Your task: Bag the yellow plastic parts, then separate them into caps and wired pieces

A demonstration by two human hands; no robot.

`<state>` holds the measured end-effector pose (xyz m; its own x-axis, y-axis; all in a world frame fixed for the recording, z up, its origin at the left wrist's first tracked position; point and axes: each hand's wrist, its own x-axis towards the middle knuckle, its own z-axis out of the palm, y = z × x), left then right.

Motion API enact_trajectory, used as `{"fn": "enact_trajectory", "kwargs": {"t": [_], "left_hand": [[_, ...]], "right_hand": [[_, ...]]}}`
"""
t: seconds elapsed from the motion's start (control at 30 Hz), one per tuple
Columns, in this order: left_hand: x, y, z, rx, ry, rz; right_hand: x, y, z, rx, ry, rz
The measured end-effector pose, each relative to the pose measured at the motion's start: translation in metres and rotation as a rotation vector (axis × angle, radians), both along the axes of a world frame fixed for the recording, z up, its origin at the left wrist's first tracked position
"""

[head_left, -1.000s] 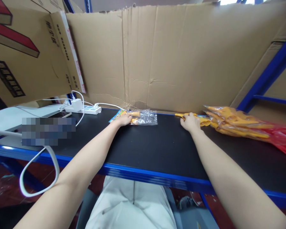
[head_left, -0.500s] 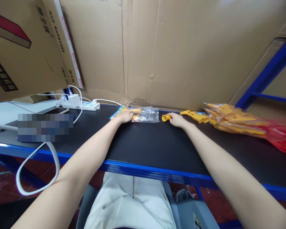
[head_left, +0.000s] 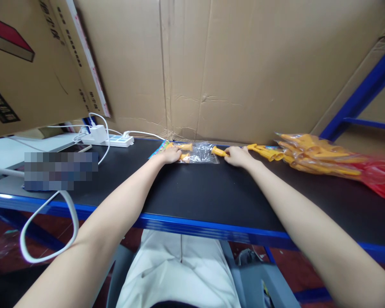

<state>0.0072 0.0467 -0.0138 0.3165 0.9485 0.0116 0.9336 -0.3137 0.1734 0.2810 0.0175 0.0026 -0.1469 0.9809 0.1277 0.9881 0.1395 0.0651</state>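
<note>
My left hand (head_left: 171,155) grips a clear plastic bag (head_left: 205,152) with a colourful printed end, lying flat on the black tabletop. Inside the bag, yellow plastic pieces (head_left: 186,147) show beside my fingers. My right hand (head_left: 239,157) is closed around the narrow part of a yellow plastic horn-shaped piece (head_left: 218,151). Its flared end points left, over the bag's right edge; whether it touches the bag I cannot tell. Just right of that hand lie more loose yellow pieces (head_left: 268,152).
At the right sits a clear bag full of yellow pieces (head_left: 314,154), with red plastic (head_left: 380,173) at its end. A white power strip (head_left: 115,140) with cables and a phone (head_left: 73,148) are at the left. Cardboard (head_left: 244,77) stands behind the blue-edged table (head_left: 211,226).
My right hand has moved slightly left with the yellow horn-shaped piece, whose flared end has turned and now reaches the bag's right edge. My left hand stays on the bag.
</note>
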Motion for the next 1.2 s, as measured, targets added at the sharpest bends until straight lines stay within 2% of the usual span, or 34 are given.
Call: {"fn": "enact_trajectory", "kwargs": {"t": [0.07,0.2,0.3,0.4,0.5,0.6,0.8,0.9,1.0,1.1,1.2], "left_hand": [[0.001,-0.002,0.002,-0.010,0.037,-0.001],[0.002,-0.009,0.006,-0.049,0.059,-0.002],[0.003,-0.016,0.010,-0.049,0.082,-0.037],[0.002,-0.021,0.014,-0.050,0.098,-0.034],[0.001,-0.023,0.016,-0.056,0.097,0.005],[-0.002,-0.024,0.016,-0.051,0.102,0.018],[-0.002,-0.034,0.020,-0.028,0.133,0.027],[0.003,-0.042,0.021,0.043,0.149,0.009],[0.011,-0.043,0.016,0.128,0.060,-0.070],[0.019,-0.041,0.010,0.146,-0.136,-0.157],[0.024,-0.043,0.009,0.161,-0.279,-0.140]], "right_hand": [[0.003,-0.001,0.005,0.016,0.015,-0.027],[0.010,-0.005,0.016,0.155,0.081,-0.106],[0.006,-0.012,0.025,0.214,0.184,-0.085],[-0.008,-0.021,0.030,0.126,0.224,0.057],[-0.021,-0.029,0.030,-0.051,0.107,0.149],[-0.025,-0.032,0.028,-0.128,-0.004,0.126],[-0.020,-0.033,0.030,-0.076,-0.056,0.045],[-0.026,-0.041,0.037,-0.104,-0.046,0.069],[-0.036,-0.053,0.045,-0.161,0.031,0.157],[-0.042,-0.056,0.046,-0.186,0.150,0.246],[-0.041,-0.048,0.038,-0.157,0.273,0.292]]}}
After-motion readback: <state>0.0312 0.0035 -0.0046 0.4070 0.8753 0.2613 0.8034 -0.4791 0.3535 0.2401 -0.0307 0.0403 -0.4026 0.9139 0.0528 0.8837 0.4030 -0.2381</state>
